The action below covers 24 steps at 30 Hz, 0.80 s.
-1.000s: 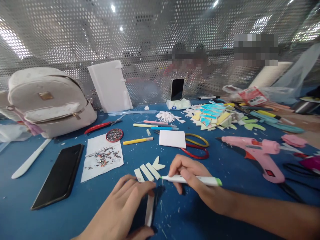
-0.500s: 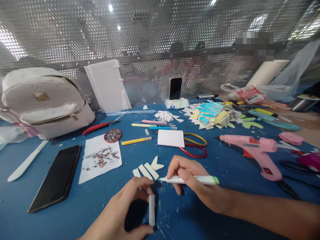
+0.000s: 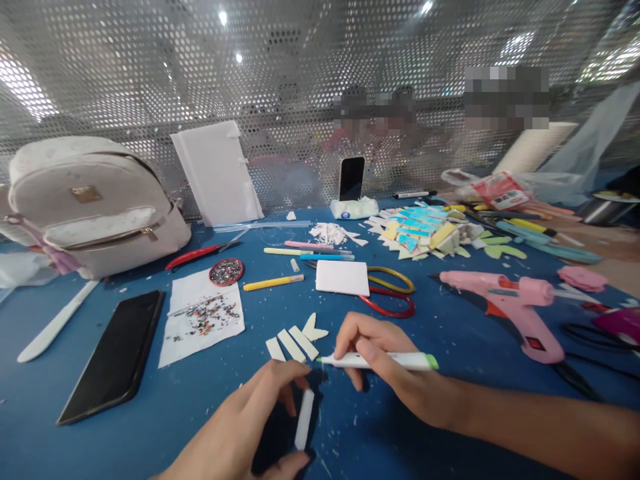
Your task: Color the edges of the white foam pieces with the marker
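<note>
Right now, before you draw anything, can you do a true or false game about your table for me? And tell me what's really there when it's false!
1. The right hand is holding a white marker. True.
2. The marker's tip is red. False: its tip is green.
3. The left hand is beside a small white strip. True.
4. The yellow pen is right of the white card. False: the yellow pen is left of the white card.
5. The pile of cut pieces is farther back than the pink glue gun. True.
6. The black phone is on the backpack. False: the black phone lies on the blue table.
</note>
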Available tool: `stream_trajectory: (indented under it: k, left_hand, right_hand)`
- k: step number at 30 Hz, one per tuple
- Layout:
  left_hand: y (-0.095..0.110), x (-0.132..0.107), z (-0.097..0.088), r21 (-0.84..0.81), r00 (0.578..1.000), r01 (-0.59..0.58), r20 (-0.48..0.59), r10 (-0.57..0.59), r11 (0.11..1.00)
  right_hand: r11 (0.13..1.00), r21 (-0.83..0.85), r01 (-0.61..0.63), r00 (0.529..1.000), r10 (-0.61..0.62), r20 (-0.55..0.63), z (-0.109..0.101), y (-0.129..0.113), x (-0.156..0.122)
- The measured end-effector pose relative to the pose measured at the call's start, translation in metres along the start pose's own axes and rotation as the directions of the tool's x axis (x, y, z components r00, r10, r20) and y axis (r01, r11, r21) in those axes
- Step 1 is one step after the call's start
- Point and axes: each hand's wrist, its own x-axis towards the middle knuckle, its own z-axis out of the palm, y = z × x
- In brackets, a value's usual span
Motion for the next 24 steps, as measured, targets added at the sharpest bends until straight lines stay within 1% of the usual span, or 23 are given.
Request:
stream_trajectory:
  k: [1,3,6,8,9,10,11,12,14,15,17,19,20,21,22,24]
  left_hand:
    - [-0.002,0.0,0.001,0.027,1.0,-0.001,0.002,0.001,1.0]
    - [-0.006,-0.001,0.004,0.058,0.999,-0.04,-0.013,0.041,0.997]
    - [-0.01,0.001,0.007,0.06,0.994,-0.101,-0.027,0.102,0.993]
    - [-0.009,0.003,0.005,0.06,0.992,-0.125,-0.027,0.127,0.99]
    - [-0.008,0.004,0.004,0.074,0.988,-0.15,-0.029,0.152,0.986]
    - [-0.006,0.004,0.002,0.105,0.979,-0.197,-0.03,0.201,0.975]
    - [-0.004,0.005,0.001,0.154,0.962,-0.262,-0.04,0.271,0.953]
    - [-0.002,0.005,0.0,0.219,0.936,-0.332,-0.046,0.35,0.917]
    - [-0.001,0.004,0.003,0.362,0.877,-0.436,-0.035,0.479,0.824]
    - [-0.002,0.003,0.005,0.416,0.857,-0.459,-0.023,0.514,0.785]
    - [-0.005,0.002,0.011,0.477,0.835,-0.472,-0.029,0.55,0.742]
    - [-0.008,0.001,0.016,0.502,0.804,-0.485,-0.067,0.591,0.717]
    - [-0.008,0.0,0.017,0.504,0.794,-0.487,-0.084,0.602,0.713]
    - [-0.008,0.0,0.016,0.501,0.796,-0.485,-0.086,0.599,0.716]
    - [-0.007,-0.001,0.015,0.492,0.81,-0.479,-0.071,0.582,0.726]
    - [-0.005,-0.004,0.011,0.469,0.855,-0.453,-0.014,0.519,0.758]
  right_hand:
    - [1.0,0.002,-0.004,1.0,0.004,0.0,0.0,0.0,0.0]
    - [1.0,0.019,-0.012,1.0,0.012,-0.001,0.0,0.0,0.0]
    - [0.998,0.065,-0.016,1.0,0.015,0.018,0.001,0.001,0.0]
    - [0.997,0.076,-0.005,0.999,0.003,0.036,0.001,0.0,0.001]
    - [0.998,0.063,0.002,0.999,-0.005,0.048,0.001,-0.001,0.001]
    - [0.999,0.036,0.011,0.998,-0.014,0.061,0.001,-0.002,0.001]
    - [1.0,-0.004,0.025,0.996,-0.024,0.081,0.001,-0.004,0.001]
    - [0.998,-0.054,0.042,0.994,-0.036,0.107,0.0,-0.005,0.001]
    - [0.982,-0.161,0.101,0.984,-0.075,0.162,0.0,-0.006,0.001]
    - [0.969,-0.202,0.142,0.977,-0.105,0.183,0.0,-0.006,0.001]
    - [0.95,-0.246,0.194,0.969,-0.146,0.199,-0.001,-0.005,-0.001]
    - [0.952,-0.244,0.182,0.974,-0.142,0.174,-0.001,-0.003,-0.002]
    - [0.958,-0.239,0.157,0.98,-0.121,0.16,0.0,-0.003,-0.003]
    - [0.963,-0.24,0.124,0.984,-0.089,0.152,0.0,-0.003,-0.003]
    - [0.964,-0.247,0.097,0.987,-0.061,0.151,0.0,-0.004,-0.003]
    - [0.961,-0.273,0.041,0.987,0.003,0.159,0.003,-0.008,0.0]
